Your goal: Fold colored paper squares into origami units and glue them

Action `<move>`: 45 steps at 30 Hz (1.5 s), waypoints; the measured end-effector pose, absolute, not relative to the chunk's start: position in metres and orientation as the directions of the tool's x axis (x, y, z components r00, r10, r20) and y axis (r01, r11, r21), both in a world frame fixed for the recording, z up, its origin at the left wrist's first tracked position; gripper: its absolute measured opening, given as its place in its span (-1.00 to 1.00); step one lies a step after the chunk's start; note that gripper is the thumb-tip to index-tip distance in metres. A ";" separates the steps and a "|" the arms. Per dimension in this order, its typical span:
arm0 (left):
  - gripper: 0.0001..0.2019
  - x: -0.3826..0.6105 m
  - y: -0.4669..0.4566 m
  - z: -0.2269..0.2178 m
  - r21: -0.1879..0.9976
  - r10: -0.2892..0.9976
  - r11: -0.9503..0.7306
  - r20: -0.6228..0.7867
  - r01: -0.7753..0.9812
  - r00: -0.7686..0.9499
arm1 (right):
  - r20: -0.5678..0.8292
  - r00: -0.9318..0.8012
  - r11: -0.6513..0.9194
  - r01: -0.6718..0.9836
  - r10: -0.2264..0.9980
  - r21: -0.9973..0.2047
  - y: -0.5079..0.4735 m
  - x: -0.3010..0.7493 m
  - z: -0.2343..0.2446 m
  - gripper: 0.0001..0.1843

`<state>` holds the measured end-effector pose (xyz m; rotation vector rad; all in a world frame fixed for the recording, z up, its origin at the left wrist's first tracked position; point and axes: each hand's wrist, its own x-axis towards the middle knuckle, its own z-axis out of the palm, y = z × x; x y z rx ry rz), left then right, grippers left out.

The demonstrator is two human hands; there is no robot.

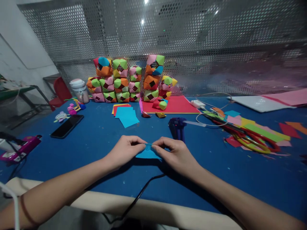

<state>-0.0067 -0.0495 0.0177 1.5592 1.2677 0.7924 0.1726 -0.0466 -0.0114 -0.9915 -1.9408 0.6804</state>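
A small sheet of blue paper (148, 154) is pinched between both hands just above the blue tabletop, its upper edge folded. My left hand (124, 148) grips the paper from the left with thumb and forefinger. From the other side, my right hand (176, 153) pinches it the same way, with the fingertips of both hands close together. Directly behind the right hand stands a dark blue glue gun (177, 126) with a whitish stick in its back. Beyond the hands lies a small pile of blue paper squares (127, 116), with red and yellow sheets under it.
Folded paper modules (121, 84) stand stacked along the perforated screen. A red sheet (178, 105) lies beside them. Scissors (254, 140) rest among coloured scraps at right. At left are a black phone (67, 126) and a purple power strip (22, 149). A black cable (141, 191) crosses the front edge.
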 end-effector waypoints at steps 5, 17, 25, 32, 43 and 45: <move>-0.79 -0.009 -0.049 0.021 0.930 0.945 0.001 -0.121 0.367 0.304 | 0.436 -0.370 0.561 0.375 0.820 -0.738 -0.046 0.174 -0.010 -0.85; -0.83 -0.009 -0.051 0.017 0.841 0.930 -0.235 0.050 0.487 0.364 | 0.479 -0.443 0.633 0.319 0.758 -0.706 -0.048 0.174 -0.010 -0.83; -0.87 -0.008 -0.050 0.017 0.886 0.972 -0.157 0.060 0.437 0.227 | 0.392 -0.313 0.492 0.378 0.865 -0.784 -0.046 0.173 -0.007 -0.78; -0.87 -0.007 -0.049 0.007 0.887 0.953 -0.191 0.066 0.420 0.294 | 0.467 -0.347 0.577 0.372 0.813 -0.727 -0.046 0.168 -0.011 -0.85; -0.96 -0.006 -0.048 0.005 0.887 0.969 -0.136 0.027 0.442 0.245 | 0.434 -0.339 0.545 0.396 0.834 -0.739 -0.047 0.168 -0.011 -0.83; -0.97 -0.006 -0.047 0.003 0.908 0.982 -0.105 0.032 0.405 0.184 | 0.424 -0.300 0.518 0.426 0.855 -0.742 -0.047 0.167 -0.012 -0.85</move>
